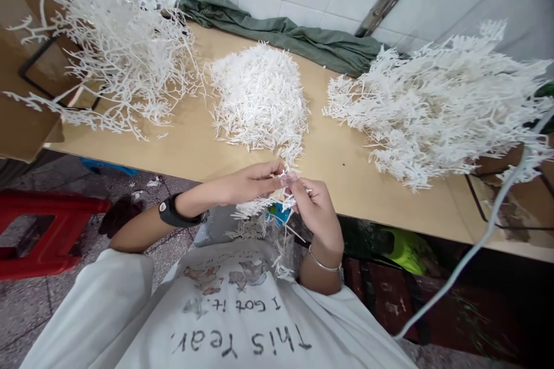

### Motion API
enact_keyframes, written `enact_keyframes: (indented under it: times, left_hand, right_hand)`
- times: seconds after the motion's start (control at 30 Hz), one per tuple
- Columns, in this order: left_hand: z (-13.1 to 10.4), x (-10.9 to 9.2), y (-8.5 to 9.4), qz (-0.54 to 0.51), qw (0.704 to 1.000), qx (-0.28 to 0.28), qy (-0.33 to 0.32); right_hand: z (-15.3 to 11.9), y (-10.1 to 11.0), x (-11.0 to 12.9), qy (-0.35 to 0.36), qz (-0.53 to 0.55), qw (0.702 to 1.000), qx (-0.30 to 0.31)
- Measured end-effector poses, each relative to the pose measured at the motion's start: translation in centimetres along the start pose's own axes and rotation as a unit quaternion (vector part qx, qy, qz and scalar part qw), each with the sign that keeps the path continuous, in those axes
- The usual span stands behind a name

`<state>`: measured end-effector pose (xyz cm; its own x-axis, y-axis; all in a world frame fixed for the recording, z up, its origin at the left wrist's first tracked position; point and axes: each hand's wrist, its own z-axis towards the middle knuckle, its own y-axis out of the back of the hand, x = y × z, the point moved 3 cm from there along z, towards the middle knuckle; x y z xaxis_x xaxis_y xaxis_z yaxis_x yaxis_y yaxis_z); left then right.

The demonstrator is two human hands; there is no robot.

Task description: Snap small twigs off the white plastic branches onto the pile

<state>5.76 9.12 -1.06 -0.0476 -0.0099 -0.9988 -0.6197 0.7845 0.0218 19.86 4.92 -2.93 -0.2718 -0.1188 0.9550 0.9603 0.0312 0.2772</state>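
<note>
Grip: both hands closed at the fingertips, left hand point(251, 184) and right hand point(320, 210) meeting on a white branched sprig point(253, 207). It's just off the near edge of the surface point(194, 152), above our lap; which fingertip bears on which twig, we can't tell.

Handling, our read: very light, looks like thin moulded plastic. Springy along the stem, weak at the fine tips, so they'd bend or snap under a hard pull. Probably not slippery, but the forks will snag on neighbours. We'd pinch close to a fork on the thicker stem, one hand each side of it, and keep off the tips.

Just beyond our fingers: pile of short white bits point(259, 97), loose, would scatter if brushed. Left of it, a tangle of long white branches point(130, 51); right, a denser white heap point(433, 103). Green cloth point(281, 34) lies bunched along the wall behind.
</note>
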Motion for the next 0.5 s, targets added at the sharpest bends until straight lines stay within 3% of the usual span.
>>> enact_keyframes:
  times: [0.13,0.27,0.4,0.5]
  left_hand:
    - [-0.3,0.6,0.1,-0.134,0.988,0.035,0.062]
    - [-1.3,0.4,-0.3,-0.181,0.978,0.081,0.064]
    - [-2.0,0.6,-0.9,-0.23,0.963,0.129,0.044]
    - [-2.2,1.1,-1.3,-0.277,0.944,0.178,0.016]
  right_hand:
    - [-0.2,-0.5,-0.4,-0.033,0.1,0.993,0.06]
    - [-0.3,-1.4,-0.1,-0.054,0.318,0.939,0.118]
    - [-0.2,-3.2,0.5,-0.023,0.398,0.894,0.204]
    - [-0.2,-5.0,0.1,0.059,0.377,0.888,0.257]
